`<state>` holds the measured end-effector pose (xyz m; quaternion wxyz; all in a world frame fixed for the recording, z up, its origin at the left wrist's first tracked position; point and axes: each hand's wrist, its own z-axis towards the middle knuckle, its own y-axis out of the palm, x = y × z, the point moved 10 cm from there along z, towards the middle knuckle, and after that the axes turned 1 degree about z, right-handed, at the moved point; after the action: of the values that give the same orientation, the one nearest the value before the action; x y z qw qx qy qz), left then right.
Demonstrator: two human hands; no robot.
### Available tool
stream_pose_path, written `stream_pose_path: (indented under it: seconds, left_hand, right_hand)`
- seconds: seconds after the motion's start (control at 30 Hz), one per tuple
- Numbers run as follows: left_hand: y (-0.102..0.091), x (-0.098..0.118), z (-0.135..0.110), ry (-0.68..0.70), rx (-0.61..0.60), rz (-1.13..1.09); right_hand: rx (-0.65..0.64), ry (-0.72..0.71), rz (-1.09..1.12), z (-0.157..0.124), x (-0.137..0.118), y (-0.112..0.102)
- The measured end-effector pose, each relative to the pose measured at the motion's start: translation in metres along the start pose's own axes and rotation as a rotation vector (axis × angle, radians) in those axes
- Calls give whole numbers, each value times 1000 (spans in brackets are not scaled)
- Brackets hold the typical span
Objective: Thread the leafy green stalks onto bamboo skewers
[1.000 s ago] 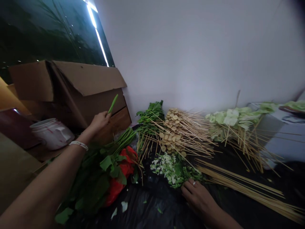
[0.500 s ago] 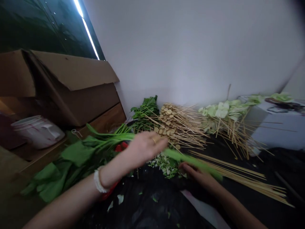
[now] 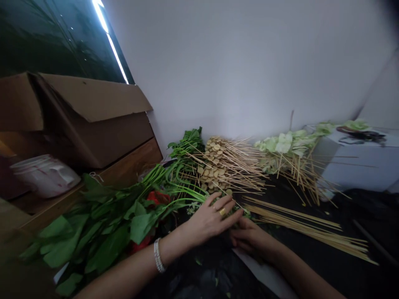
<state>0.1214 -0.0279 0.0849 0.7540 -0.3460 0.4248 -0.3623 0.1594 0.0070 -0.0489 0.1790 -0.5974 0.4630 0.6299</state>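
Note:
My left hand (image 3: 215, 218), with rings and a beaded bracelet, reaches over the black surface with its fingers bent around thin green stems. These belong to leafy greens (image 3: 143, 224) that spread to the left. Close against its fingertips is my right hand (image 3: 254, 236), fingers curled together; what they pinch is hidden. A thin pale line, perhaps a skewer, slants just above the two hands. Chopped greens (image 3: 195, 206) lie partly hidden behind my left hand. A white flat piece (image 3: 263, 272) lies below my right hand; its kind is unclear.
Skewered pale slices (image 3: 215, 162) are piled at the back, beside bundled greens (image 3: 188, 145). Cabbage skewers (image 3: 289, 145) lie farther right, near a white box (image 3: 352, 166). Loose bamboo skewers (image 3: 314, 230) stretch rightward. At left stand a cardboard box (image 3: 118, 137) and a plastic jar (image 3: 46, 176).
The long pale-green stalk between my hands no longer shows. My left hand has moved right and down, close to my right hand, and more leaves now spread at the left.

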Motion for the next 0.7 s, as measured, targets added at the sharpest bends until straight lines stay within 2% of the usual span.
stream_pose_path:
  seconds: [0.1, 0.2, 0.3, 0.37, 0.53, 0.7]
  left_hand:
    - [-5, 10, -20, -116, 211, -91]
    - [6, 15, -39, -244, 351, -196]
    - [23, 18, -44, -286, 351, -270]
    - [27, 16, -46, -296, 361, -300]
    - [27, 3, -57, -343, 380, -326]
    - [21, -6, -67, -375, 426, -312]
  right_hand:
    - [-8, -58, -1, 1, -5, -14]
    - [58, -83, -4, -3, -10, -30]
    - [113, -151, -9, -7, -24, -39]
    - [142, -228, 8, -10, -36, -44]
    - [234, -307, 129, -16, -52, -63]
    - [237, -320, 142, -17, -53, -68]
